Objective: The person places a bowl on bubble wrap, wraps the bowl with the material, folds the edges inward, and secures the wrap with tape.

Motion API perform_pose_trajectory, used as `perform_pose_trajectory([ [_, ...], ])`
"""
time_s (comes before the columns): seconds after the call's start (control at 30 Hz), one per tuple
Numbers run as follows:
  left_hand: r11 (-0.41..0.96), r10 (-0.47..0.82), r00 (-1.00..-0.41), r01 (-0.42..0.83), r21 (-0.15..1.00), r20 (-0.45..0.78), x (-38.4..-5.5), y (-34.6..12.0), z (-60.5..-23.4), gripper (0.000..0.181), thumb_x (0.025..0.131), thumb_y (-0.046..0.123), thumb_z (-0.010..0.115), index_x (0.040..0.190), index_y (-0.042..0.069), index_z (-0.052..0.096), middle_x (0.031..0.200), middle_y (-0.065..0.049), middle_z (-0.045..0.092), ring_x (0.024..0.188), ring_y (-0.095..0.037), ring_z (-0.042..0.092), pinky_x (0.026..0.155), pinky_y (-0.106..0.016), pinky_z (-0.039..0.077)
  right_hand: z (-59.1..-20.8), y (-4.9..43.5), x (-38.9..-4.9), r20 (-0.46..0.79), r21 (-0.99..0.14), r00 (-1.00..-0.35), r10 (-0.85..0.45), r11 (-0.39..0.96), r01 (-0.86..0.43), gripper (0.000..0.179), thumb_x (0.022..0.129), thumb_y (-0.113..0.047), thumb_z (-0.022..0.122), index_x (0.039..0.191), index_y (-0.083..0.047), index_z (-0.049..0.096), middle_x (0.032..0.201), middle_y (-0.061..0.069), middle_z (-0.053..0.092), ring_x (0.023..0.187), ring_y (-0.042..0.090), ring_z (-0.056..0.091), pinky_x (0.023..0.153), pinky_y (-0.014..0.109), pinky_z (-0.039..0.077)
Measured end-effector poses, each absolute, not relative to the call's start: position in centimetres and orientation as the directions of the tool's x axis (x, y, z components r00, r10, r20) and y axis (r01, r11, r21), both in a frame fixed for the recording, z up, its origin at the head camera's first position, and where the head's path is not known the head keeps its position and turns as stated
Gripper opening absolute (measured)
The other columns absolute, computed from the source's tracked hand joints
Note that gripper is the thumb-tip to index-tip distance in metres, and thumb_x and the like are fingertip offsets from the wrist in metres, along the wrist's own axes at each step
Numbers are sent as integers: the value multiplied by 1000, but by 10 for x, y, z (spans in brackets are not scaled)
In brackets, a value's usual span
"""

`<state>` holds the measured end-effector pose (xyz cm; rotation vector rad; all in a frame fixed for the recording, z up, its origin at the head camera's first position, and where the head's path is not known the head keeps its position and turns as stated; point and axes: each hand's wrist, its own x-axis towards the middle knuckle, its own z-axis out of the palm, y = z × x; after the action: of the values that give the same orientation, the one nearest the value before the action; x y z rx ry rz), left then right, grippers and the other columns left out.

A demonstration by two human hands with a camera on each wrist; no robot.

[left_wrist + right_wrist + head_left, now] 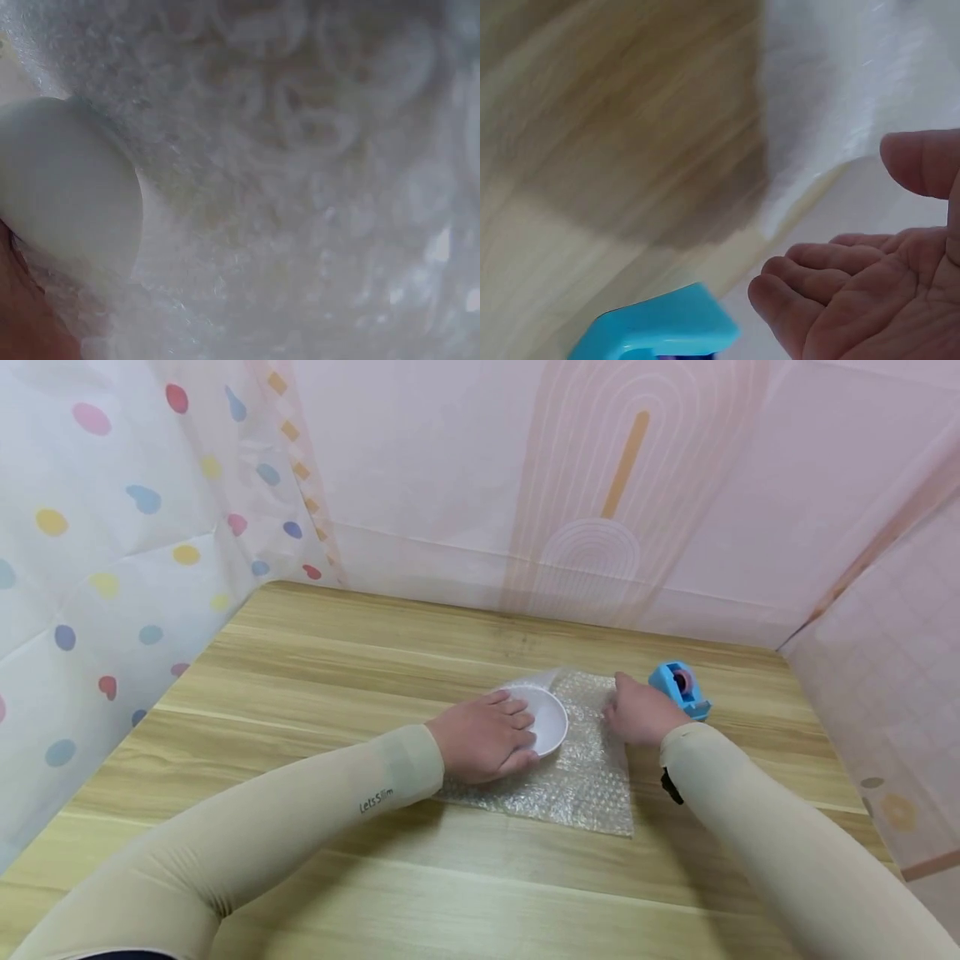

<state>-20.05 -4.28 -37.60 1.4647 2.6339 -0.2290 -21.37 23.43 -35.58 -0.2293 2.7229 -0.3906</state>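
The white bowl (551, 724) sits open side up on a sheet of bubble wrap (570, 793), with much of the bare sheet to its right and near side. My left hand (480, 737) rests over the bowl's left part, fingers spread and laid into it rather than curled round it. My right hand (647, 712) is at the sheet's right edge; up close I see straight fingers and a thumb held apart, grasping nothing. I can't tell whether it touches the wrap. Just right of it, a blue tape dispenser (678, 695) stands on the wooden tabletop (360, 652); a patterned backdrop (435, 468) hangs at the far side. I read this step as steadying the bowl while reaching for the sheet's edge. The next move calls for a pinch on that edge, with enough left-hand pressure to stop the bowl sliding.
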Motion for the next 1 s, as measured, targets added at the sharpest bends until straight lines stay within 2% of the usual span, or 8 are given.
perform_pose_trajectory([
  [0.07, 524, 831, -529, 848, -76, -175, -200, -42, -377, 61, 113, 51, 27, 153, 17, 57, 166, -6, 46, 160, -29, 33, 134, -48, 18, -358, 237, -220, -356, -291, -916, -185, 954, -79, 72, 112, -27, 44, 160, 17, 13, 148, 39, 53, 129, 47, 62, 102, 56, 56],
  [0.17, 531, 826, -536, 844, -76, -177, -200, -40, -378, 60, 113, 51, 27, 154, 18, 57, 166, -5, 46, 160, -28, 33, 134, -48, 17, -363, 240, -228, -371, -278, -915, -155, 959, -50, 67, 110, -29, 48, 155, 17, 27, 138, 35, 61, 116, 41, 67, 94, 50, 58],
  [0.23, 532, 824, -537, 843, -77, -183, -200, -39, -378, 60, 113, 51, 27, 154, 18, 56, 166, -4, 46, 160, -28, 34, 134, -48, 17, -367, 241, -232, -394, -270, -909, -135, 963, -26, 58, 109, -30, 50, 145, 14, 42, 126, 29, 66, 101, 34, 66, 84, 44, 56],
  [0.33, 531, 823, -536, 843, -80, -189, -200, -38, -379, 60, 113, 51, 26, 154, 19, 56, 166, -4, 46, 159, -28, 34, 134, -49, 17, -371, 241, -235, -415, -248, -903, -113, 969, -7, 54, 106, -32, 54, 137, 13, 48, 118, 24, 66, 93, 28, 63, 80, 40, 55],
  [0.5, 531, 823, -537, 843, -84, -183, -199, -37, -380, 58, 113, 49, 26, 153, 20, 57, 165, -4, 48, 159, -28, 35, 134, -50, 17, -373, 238, -236, -403, -222, -909, -105, 975, -14, 65, 105, -33, 59, 144, 15, 39, 125, 28, 67, 100, 30, 66, 91, 48, 58],
  [0.73, 520, 831, -529, 849, -94, -172, -198, -35, -379, 55, 113, 46, 27, 151, 21, 59, 163, -5, 51, 157, -28, 38, 133, -51, 19, -371, 235, -234, -379, -235, -920, -99, 972, -7, 58, 105, -30, 63, 140, 11, 41, 117, 25, 69, 102, 32, 69, 92, 49, 60],
  [1.0, 522, 830, -533, 846, -109, -166, -198, -33, -379, 55, 113, 47, 27, 150, 22, 60, 161, -4, 53, 156, -28, 40, 133, -51, 20, -373, 232, -236, -356, -246, -930, -86, 969, 5, 79, 104, -27, 65, 158, 12, 22, 143, 37, 58, 129, 46, 63, 109, 59, 53],
])
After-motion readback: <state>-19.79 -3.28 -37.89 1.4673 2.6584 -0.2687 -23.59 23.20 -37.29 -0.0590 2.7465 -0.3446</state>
